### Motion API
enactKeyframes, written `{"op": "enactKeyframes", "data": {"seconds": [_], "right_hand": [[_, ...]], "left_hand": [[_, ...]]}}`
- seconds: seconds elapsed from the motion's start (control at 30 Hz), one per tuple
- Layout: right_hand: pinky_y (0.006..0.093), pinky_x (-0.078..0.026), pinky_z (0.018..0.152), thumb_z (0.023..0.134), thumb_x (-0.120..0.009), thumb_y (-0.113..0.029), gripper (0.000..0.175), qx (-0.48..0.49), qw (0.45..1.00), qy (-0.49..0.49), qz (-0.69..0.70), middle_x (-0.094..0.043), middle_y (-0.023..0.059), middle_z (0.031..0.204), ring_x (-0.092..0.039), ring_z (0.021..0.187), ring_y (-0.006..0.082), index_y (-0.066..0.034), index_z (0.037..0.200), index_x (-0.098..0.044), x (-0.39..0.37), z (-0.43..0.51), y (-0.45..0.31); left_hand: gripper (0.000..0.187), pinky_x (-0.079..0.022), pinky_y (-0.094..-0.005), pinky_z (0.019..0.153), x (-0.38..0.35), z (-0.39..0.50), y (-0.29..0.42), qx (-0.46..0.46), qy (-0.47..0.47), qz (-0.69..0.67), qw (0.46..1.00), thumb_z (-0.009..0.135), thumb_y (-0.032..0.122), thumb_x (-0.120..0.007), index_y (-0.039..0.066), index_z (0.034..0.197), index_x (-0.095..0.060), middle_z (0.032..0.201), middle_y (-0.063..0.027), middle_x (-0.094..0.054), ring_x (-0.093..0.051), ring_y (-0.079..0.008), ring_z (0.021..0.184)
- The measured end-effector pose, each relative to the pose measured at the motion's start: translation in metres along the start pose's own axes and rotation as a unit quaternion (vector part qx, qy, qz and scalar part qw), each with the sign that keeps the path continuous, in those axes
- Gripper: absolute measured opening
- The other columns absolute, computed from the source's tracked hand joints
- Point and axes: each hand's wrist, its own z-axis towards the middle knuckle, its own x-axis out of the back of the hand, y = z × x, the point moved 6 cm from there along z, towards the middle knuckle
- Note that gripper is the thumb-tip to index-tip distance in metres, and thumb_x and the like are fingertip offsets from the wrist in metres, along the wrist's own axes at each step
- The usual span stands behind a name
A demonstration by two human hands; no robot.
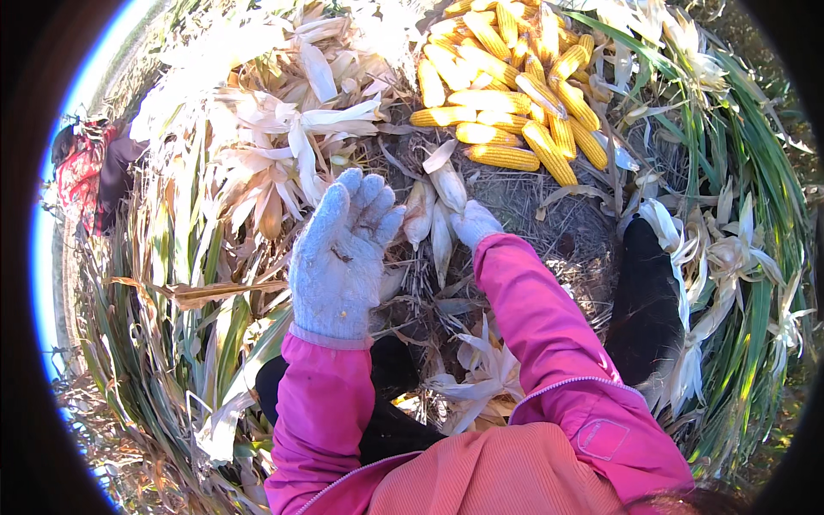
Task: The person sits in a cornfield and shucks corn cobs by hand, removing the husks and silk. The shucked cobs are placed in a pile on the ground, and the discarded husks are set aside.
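My left hand (341, 251), in a pale knitted glove, is raised with the palm up and the fingers apart. Bits of dry debris cling to its palm, and nothing is held in it. My right hand (475, 223), gloved too, has its fingers closed at the lower end of an ear of corn in its husk (447, 183). Just left of that ear lies another husk-covered ear (419, 212), and a slim husked ear (441, 241) points down beside it. My right fingertips are partly hidden from view.
A heap of bare yellow corn cobs (508, 84) lies ahead on straw-littered soil (566, 225). Dry husks (277, 141) are piled front left. Cut corn stalks flank me at left (187, 347) and right (759, 257). A person in red (84, 170) is at far left.
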Motion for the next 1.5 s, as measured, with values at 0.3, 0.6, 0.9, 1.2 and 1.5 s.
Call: {"op": "enactKeyframes", "data": {"seconds": [0.3,0.6,0.9,1.2,1.5], "right_hand": [[0.0243,-0.042,0.047,0.098,-0.062,-0.029,0.028,-0.009,0.807,-0.222,0.548,-0.051,-0.0028,0.071,-0.045,0.052,0.0080,-0.0043,0.112,-0.063,0.048,-0.125,0.002],[0.0283,-0.054,0.079,0.089,-0.074,-0.020,0.057,0.048,0.755,-0.312,0.575,-0.068,0.0033,0.111,-0.065,0.095,0.0123,-0.0015,0.139,-0.055,0.127,-0.273,-0.021],[0.0332,-0.044,0.107,0.076,-0.087,-0.012,0.076,0.171,0.810,-0.154,0.539,-0.062,0.0087,0.135,-0.058,0.122,0.0168,-0.0019,0.142,-0.050,0.093,-0.270,-0.024],[0.0339,-0.049,0.100,0.084,-0.080,-0.024,0.058,0.224,0.881,-0.024,0.416,-0.068,0.0086,0.125,-0.064,0.114,0.0163,-0.0058,0.135,-0.058,0.095,-0.267,-0.011],[0.0430,-0.056,0.076,0.079,-0.077,-0.041,0.040,0.240,0.943,0.089,0.213,-0.072,0.0159,0.092,-0.070,0.088,0.0386,-0.0121,0.105,-0.069,0.145,-0.283,-0.006]], "left_hand": [[0.027,-0.055,-0.0423,0.091,0.031,0.002,-0.010,-0.031,0.099,0.054,0.993,0.097,0.028,-0.068,0.008,0.115,-0.068,0.108,-0.0085,-0.072,-0.068,-0.0234,0.099],[0.041,-0.054,-0.0457,0.094,-0.022,0.017,-0.063,0.022,-0.025,0.028,0.999,0.099,0.038,-0.066,0.004,0.122,-0.061,0.113,-0.0135,-0.066,-0.065,-0.0280,0.103],[0.037,-0.054,-0.0396,0.092,-0.061,0.009,-0.070,-0.040,-0.146,0.188,0.971,0.093,0.021,-0.051,-0.005,0.116,-0.066,0.109,-0.0177,-0.071,-0.068,-0.0279,0.099],[0.044,-0.055,-0.0434,0.092,-0.057,0.001,-0.085,0.080,-0.126,0.061,0.987,0.094,0.020,-0.053,-0.002,0.132,-0.058,0.114,-0.0181,-0.069,-0.069,-0.0292,0.102],[0.037,-0.056,-0.0377,0.078,-0.024,0.015,-0.127,0.247,-0.154,-0.090,0.953,0.100,0.033,-0.062,0.008,0.127,-0.061,0.088,-0.0019,-0.067,-0.064,-0.0212,0.078]]}}
